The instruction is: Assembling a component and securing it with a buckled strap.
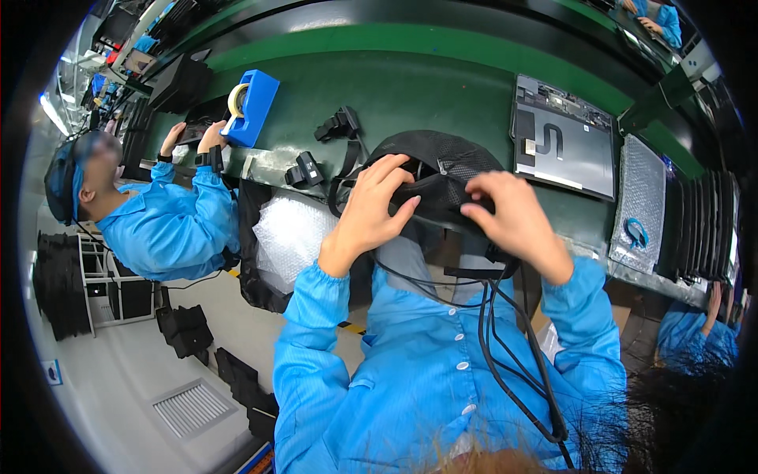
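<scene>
On the front edge of the green bench lies a rounded black mesh-fabric item (438,150), shaped like a cap or soft pouch, with a dark opening facing me. My left hand (369,209) grips its left rim: the fingers bend over the fabric, the thumb angles across the opening. At the right side, my right hand (517,221) has curled fingers and thumb on the mesh; part of their contact is hidden. A black strap loop (345,175) sticks out beside my left hand. Black cables (493,332) hang in front of my blue coat.
Two small black devices (338,124) (304,170) lie left of the mesh item. A blue tape dispenser (257,110) stands near a co-worker (170,221) at left. Rightward are an opened laptop chassis (564,142), bubble wrap (641,197) and upright black panels (707,225).
</scene>
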`<state>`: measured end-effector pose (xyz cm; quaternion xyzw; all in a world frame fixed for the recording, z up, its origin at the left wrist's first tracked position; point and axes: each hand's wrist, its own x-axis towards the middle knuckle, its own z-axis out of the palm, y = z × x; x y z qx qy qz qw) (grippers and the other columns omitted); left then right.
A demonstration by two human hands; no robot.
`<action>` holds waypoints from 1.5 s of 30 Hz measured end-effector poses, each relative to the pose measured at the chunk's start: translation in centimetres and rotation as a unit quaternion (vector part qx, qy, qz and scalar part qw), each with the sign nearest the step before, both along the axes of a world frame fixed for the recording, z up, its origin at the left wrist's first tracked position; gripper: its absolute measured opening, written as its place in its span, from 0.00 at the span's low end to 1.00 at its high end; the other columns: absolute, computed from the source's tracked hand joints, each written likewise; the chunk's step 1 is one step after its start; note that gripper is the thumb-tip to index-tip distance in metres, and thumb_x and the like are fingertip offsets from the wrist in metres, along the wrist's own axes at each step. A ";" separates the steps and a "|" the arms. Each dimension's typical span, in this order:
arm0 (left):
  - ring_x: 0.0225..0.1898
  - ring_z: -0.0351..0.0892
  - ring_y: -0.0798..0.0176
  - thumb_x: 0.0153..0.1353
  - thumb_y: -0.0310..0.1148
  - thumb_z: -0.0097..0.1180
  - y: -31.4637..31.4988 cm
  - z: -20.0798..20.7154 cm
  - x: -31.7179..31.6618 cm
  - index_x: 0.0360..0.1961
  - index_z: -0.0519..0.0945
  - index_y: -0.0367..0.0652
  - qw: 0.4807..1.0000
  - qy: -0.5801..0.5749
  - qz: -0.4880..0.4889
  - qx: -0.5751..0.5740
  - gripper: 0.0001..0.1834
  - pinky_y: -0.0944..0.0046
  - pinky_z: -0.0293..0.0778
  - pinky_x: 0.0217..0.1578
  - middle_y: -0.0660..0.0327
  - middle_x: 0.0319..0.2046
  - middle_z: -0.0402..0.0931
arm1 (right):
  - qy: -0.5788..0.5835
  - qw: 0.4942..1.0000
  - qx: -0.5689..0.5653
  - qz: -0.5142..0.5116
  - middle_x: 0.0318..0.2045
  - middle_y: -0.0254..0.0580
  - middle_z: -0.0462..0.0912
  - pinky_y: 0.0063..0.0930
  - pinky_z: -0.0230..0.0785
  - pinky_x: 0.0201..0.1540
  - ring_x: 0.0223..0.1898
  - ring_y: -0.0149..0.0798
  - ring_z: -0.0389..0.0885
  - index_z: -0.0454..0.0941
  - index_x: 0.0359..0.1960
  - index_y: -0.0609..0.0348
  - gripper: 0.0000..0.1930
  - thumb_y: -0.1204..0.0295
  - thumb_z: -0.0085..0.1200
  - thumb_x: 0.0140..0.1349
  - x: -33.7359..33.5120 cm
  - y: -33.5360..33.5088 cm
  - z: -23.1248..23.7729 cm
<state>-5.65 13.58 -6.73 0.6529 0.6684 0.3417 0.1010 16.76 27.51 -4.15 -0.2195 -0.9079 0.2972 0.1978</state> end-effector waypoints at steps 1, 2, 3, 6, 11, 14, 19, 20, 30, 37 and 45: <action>0.68 0.69 0.39 0.55 0.28 0.69 0.1 -0.4 -0.1 0.43 0.80 0.37 1.000 -0.005 -0.003 -0.002 0.15 0.48 0.65 0.66 0.44 0.63 0.72 | -0.031 0.999 -0.027 -0.019 0.34 0.45 0.84 0.44 0.74 0.45 0.42 0.52 0.82 0.82 0.39 0.62 0.11 0.71 0.67 0.57 0.5 -1.0 0.1; 0.68 0.68 0.38 0.55 0.28 0.69 0.3 -0.8 -0.1 0.43 0.80 0.36 1.000 0.020 -0.002 0.010 0.15 0.48 0.65 0.66 0.43 0.64 0.72 | -0.033 0.997 -0.052 -0.038 0.33 0.45 0.84 0.43 0.74 0.44 0.42 0.51 0.82 0.82 0.39 0.62 0.10 0.72 0.67 0.58 0.7 -1.6 -0.2; 0.68 0.67 0.38 0.56 0.28 0.69 0.3 -1.0 0.0 0.44 0.80 0.36 0.999 0.046 -0.001 0.021 0.16 0.48 0.65 0.66 0.43 0.64 0.71 | -0.051 0.995 -0.071 -0.040 0.33 0.45 0.83 0.43 0.74 0.45 0.42 0.52 0.82 0.82 0.39 0.62 0.10 0.73 0.66 0.58 0.9 -2.1 -0.1; 0.69 0.66 0.37 0.56 0.28 0.69 0.5 -0.8 0.3 0.44 0.80 0.35 0.999 0.030 0.001 0.026 0.16 0.48 0.64 0.67 0.42 0.66 0.69 | -0.001 0.997 -0.077 -0.032 0.33 0.47 0.82 0.42 0.74 0.45 0.40 0.51 0.81 0.81 0.40 0.64 0.09 0.76 0.65 0.58 1.6 -3.4 -1.3; 0.68 0.67 0.36 0.56 0.27 0.69 0.6 -1.1 -0.2 0.42 0.80 0.35 0.999 0.032 -0.010 0.025 0.14 0.48 0.65 0.66 0.42 0.65 0.69 | 0.119 0.977 -0.136 -0.116 0.35 0.48 0.81 0.40 0.74 0.44 0.39 0.51 0.80 0.81 0.40 0.66 0.08 0.79 0.62 0.59 1.8 -4.9 -1.6; 0.67 0.67 0.36 0.56 0.28 0.69 0.6 -1.4 -0.4 0.40 0.80 0.36 0.999 0.034 -0.017 0.034 0.13 0.48 0.66 0.65 0.42 0.64 0.70 | 0.051 0.977 -0.194 -0.072 0.38 0.48 0.80 0.39 0.73 0.44 0.41 0.50 0.79 0.82 0.42 0.66 0.09 0.80 0.61 0.60 2.7 -4.3 -2.8; 0.64 0.72 0.37 0.56 0.28 0.69 0.8 -0.3 -0.2 0.43 0.80 0.36 0.998 0.041 -0.007 0.042 0.15 0.49 0.67 0.64 0.44 0.60 0.75 | 0.090 0.991 -0.095 -0.024 0.38 0.46 0.80 0.40 0.72 0.46 0.42 0.51 0.78 0.83 0.40 0.64 0.07 0.79 0.61 0.60 3.1 -3.9 -2.7; 0.64 0.72 0.37 0.56 0.28 0.69 0.9 0.1 0.0 0.43 0.80 0.36 0.998 0.041 -0.007 0.041 0.15 0.49 0.67 0.64 0.44 0.60 0.75 | 0.090 0.991 -0.096 -0.024 0.38 0.46 0.80 0.40 0.72 0.46 0.42 0.51 0.78 0.83 0.40 0.64 0.07 0.79 0.61 0.60 3.1 -3.6 -2.6; 0.60 0.76 0.43 0.56 0.29 0.67 1.6 1.4 3.5 0.50 0.80 0.38 0.989 0.111 0.072 0.061 0.19 0.49 0.68 0.60 0.52 0.53 0.80 | 0.035 0.999 0.024 -0.034 0.36 0.46 0.82 0.44 0.72 0.50 0.44 0.53 0.79 0.83 0.40 0.61 0.09 0.75 0.64 0.59 -0.9 2.0 -2.4; 0.66 0.70 0.53 0.56 0.35 0.67 0.2 -0.7 6.4 0.44 0.82 0.45 0.977 0.207 0.026 0.050 0.15 0.38 0.58 0.65 0.60 0.56 0.78 | 0.043 0.999 0.029 -0.005 0.32 0.50 0.82 0.48 0.73 0.45 0.42 0.55 0.81 0.80 0.34 0.63 0.05 0.74 0.61 0.62 -1.8 3.9 -1.4; 0.54 0.77 0.46 0.53 0.23 0.64 1.0 0.0 5.7 0.39 0.80 0.39 0.986 0.097 0.079 0.112 0.11 0.49 0.69 0.57 0.55 0.49 0.81 | 0.063 0.996 0.029 0.049 0.40 0.47 0.80 0.46 0.74 0.47 0.44 0.54 0.81 0.79 0.42 0.60 0.10 0.73 0.64 0.60 -3.1 3.0 -2.0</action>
